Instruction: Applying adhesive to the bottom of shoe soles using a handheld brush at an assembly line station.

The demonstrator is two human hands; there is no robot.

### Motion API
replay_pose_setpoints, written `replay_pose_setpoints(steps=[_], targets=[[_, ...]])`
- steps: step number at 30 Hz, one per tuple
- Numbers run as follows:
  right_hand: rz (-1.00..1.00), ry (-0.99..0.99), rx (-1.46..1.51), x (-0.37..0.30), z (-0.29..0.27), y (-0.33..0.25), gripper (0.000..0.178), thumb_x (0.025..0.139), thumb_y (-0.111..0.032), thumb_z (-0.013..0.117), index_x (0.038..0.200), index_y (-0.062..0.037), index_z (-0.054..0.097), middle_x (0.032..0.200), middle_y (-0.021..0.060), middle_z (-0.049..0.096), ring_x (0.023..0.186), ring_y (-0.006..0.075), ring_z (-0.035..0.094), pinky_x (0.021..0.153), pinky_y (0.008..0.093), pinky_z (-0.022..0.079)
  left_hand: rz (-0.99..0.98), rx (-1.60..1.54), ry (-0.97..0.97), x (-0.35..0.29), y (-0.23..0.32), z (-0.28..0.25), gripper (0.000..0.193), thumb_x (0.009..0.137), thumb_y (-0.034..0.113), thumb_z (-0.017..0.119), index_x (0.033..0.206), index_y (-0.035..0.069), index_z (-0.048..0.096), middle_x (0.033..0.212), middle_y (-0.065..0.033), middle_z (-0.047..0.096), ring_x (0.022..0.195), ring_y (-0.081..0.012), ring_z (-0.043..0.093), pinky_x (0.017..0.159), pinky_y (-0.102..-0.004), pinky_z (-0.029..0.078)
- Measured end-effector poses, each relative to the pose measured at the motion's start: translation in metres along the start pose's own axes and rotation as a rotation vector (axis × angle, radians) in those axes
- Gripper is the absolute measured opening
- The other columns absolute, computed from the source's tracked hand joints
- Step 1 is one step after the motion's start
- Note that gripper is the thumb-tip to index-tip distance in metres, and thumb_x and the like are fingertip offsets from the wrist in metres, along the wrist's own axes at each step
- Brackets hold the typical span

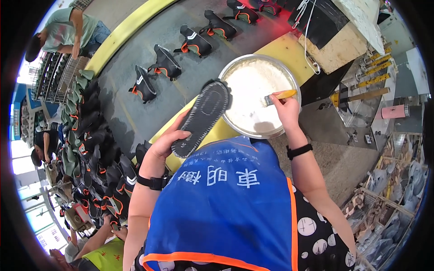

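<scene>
My left hand (pixel 166 141) grips a black shoe upper (pixel 204 118), its underside turned up and pale stitching running round the edge. The toe end reaches to the left rim of a metal bowl (pixel 293 73). White paste or liquid (pixel 253 83) covers the inside of the bowl. Over the bowl's right side, my right hand (pixel 288 112) is closed on a brush (pixel 285 94) with a yellow handle. Its bristle end points left, at the white surface; whether it dips in is hard to tell.
Beyond the bowl, a grey conveyor (pixel 122 97) with yellow edging carries several black-and-orange shoe uppers (pixel 168 63). More uppers (pixel 90 149) crowd the left side. A wooden board (pixel 337 47) and a white cord (pixel 307 40) lie at upper right. Co-workers (pixel 68 31) are at the left.
</scene>
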State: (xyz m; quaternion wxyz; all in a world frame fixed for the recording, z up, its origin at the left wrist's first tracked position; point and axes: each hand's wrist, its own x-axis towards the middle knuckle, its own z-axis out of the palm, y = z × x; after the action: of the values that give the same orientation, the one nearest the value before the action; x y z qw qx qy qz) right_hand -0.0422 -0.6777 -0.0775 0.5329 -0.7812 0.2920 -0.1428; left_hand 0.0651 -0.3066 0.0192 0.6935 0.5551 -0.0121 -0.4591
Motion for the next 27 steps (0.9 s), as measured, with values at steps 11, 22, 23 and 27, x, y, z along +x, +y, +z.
replay_pose_setpoints(steps=[11,22,23,27], targets=[[-0.85,-0.292,-0.06,-0.045,-0.005,-0.129,0.014,0.079,-0.015,0.076,0.092,-0.0132,0.072,0.091,0.0008,0.065,0.085,0.0198,0.063,0.081,0.0339,0.045,-0.291,0.316,-0.299,0.033,0.031,0.043,0.082,0.08,0.015,0.063,0.153,0.003,0.028,0.139,-0.015,0.052,0.124,-0.0202,0.054,0.104,-0.0297,0.043],[-0.474,-0.139,-0.085,-0.041,-0.013,-0.096,0.012,0.078,-0.007,0.076,0.09,-0.0088,0.074,0.088,0.0049,0.066,0.084,0.023,0.064,0.074,0.0337,0.05,-0.295,0.184,-0.34,0.024,0.017,0.024,0.086,0.078,0.016,0.061,0.154,0.0,0.024,0.147,-0.0188,0.046,0.13,-0.0226,0.052,0.107,-0.031,0.041],[-0.499,-0.206,0.071,-0.043,-0.01,-0.103,0.012,0.08,-0.006,0.076,0.092,-0.007,0.074,0.088,0.0052,0.065,0.084,0.0205,0.064,0.075,0.0312,0.049,-0.312,0.145,-0.347,0.023,0.017,0.023,0.087,0.077,0.015,0.062,0.154,-0.001,0.024,0.147,-0.0192,0.045,0.13,-0.0232,0.052,0.108,-0.0315,0.041],[-0.564,-0.284,0.242,-0.043,0.0,-0.108,0.013,0.082,-0.003,0.076,0.095,-0.0026,0.073,0.09,0.0063,0.064,0.085,0.0155,0.062,0.076,0.026,0.048,-0.346,0.089,-0.391,0.023,0.017,0.024,0.09,0.074,0.014,0.062,0.154,-0.002,0.023,0.148,-0.0197,0.045,0.131,-0.0245,0.051,0.11,-0.0325,0.039]])
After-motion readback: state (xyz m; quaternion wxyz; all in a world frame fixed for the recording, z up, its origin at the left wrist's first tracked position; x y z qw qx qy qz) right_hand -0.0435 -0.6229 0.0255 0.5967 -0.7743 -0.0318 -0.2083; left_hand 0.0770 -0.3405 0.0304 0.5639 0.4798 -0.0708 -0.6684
